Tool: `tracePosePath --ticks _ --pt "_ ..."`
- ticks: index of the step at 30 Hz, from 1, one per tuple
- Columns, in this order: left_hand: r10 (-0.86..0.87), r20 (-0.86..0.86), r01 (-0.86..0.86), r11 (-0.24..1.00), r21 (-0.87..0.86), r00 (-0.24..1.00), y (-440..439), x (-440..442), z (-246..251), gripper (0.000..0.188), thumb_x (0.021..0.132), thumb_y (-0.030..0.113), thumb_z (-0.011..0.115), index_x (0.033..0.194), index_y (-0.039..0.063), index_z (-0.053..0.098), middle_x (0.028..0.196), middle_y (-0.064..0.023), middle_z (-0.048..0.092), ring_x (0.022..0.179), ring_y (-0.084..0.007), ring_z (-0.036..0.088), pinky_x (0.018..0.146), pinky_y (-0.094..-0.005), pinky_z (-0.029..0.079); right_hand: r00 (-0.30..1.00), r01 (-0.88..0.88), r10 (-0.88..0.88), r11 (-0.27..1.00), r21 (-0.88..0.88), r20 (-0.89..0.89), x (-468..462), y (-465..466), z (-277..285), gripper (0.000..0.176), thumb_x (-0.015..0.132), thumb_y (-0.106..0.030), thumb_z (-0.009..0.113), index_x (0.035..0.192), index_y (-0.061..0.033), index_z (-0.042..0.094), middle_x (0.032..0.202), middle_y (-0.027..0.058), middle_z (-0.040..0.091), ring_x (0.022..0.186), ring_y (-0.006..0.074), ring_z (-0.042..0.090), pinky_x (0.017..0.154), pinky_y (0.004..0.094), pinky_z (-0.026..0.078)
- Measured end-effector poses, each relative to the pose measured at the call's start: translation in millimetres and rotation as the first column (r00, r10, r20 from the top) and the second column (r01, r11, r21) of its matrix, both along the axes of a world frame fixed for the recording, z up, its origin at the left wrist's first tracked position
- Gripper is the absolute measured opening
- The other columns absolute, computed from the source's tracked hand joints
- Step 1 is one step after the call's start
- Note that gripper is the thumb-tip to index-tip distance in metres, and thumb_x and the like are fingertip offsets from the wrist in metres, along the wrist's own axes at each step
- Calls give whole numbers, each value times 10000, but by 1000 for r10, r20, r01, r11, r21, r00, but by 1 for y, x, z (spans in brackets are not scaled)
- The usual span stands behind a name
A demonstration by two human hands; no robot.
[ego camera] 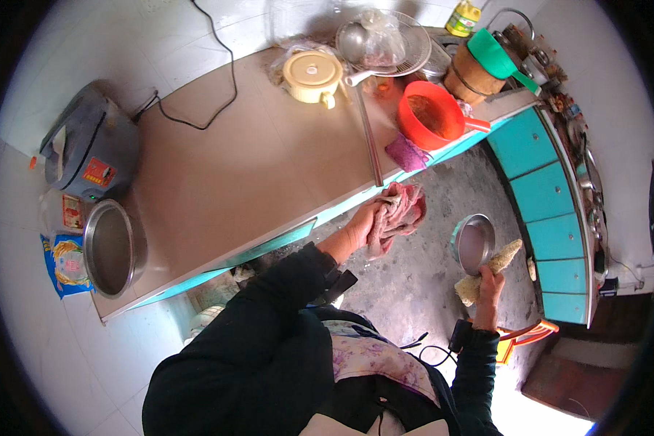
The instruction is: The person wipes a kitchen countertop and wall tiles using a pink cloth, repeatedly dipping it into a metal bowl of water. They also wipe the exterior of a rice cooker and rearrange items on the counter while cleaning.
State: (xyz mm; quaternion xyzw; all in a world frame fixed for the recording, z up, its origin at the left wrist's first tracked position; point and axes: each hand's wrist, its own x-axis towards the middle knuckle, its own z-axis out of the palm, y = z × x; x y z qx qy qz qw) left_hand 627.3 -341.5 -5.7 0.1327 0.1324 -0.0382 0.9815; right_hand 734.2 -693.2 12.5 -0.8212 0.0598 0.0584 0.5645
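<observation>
A crumpled pink and red cloth (pixel 397 215) is bunched in my left hand (pixel 357 231), just off the front edge of the countertop (pixel 234 180). My right hand (pixel 489 291) grips a dried loofah (pixel 506 255) around its middle, and both its ends stick out past the fingers. Right beyond the loofah is a round metal basin (pixel 473 242) over the grey floor; I cannot tell whether the loofah touches it. A purple cloth or sponge (pixel 407 153) lies at the counter's edge, beside a red plastic ladle (pixel 430 117) with something brownish inside.
A grey rice cooker (pixel 95 147) and a metal pot (pixel 114 248) occupy the counter's left end. Toward the wall are a cream lidded container (pixel 312 73) and a white strainer basket (pixel 414 46). A green ladle (pixel 490 54) rests on a brown pot (pixel 471 76). Turquoise cabinets (pixel 547 191) line the right.
</observation>
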Motion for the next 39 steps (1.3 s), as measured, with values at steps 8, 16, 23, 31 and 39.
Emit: tracePosePath --ticks 8,16,23,31,39 --pt "-43 525 -152 935 321 850 -55 28 -85 245 948 273 460 1006 90 612 908 -70 628 929 -124 582 761 -242 452 986 -155 153 988 23 65 1 67 18 204 764 -104 602 899 47 626 831 27 604 718 136 554 638 292 456" --pt "-228 198 -301 -666 683 953 -66 65 -70 142 738 207 599 675 89 648 602 -23 611 581 -275 625 624 -428 498 979 -149 146 989 10 146 -14 63 61 204 752 -121 599 830 68 601 796 48 599 690 143 537 611 303 445" --pt "-208 48 -141 -463 875 977 -62 62 -88 175 816 229 563 780 63 606 684 -112 610 684 -321 629 636 -474 492 983 -112 118 993 -46 140 -15 44 62 192 743 -97 586 838 69 602 783 41 593 681 140 529 609 304 443" --pt "234 430 -365 -273 890 872 10 1 58 180 888 199 495 858 35 562 695 -185 595 673 -358 612 578 -428 472 942 -295 277 953 73 187 28 53 17 216 760 -123 598 880 56 604 796 25 579 689 135 529 605 294 434" --pt "444 767 -666 -396 632 463 117 -160 302 178 897 153 499 797 28 575 681 -57 592 673 -124 598 589 -311 491 747 -663 655 747 46 116 31 153 11 234 792 -93 593 965 65 601 874 37 599 759 139 539 672 286 457"
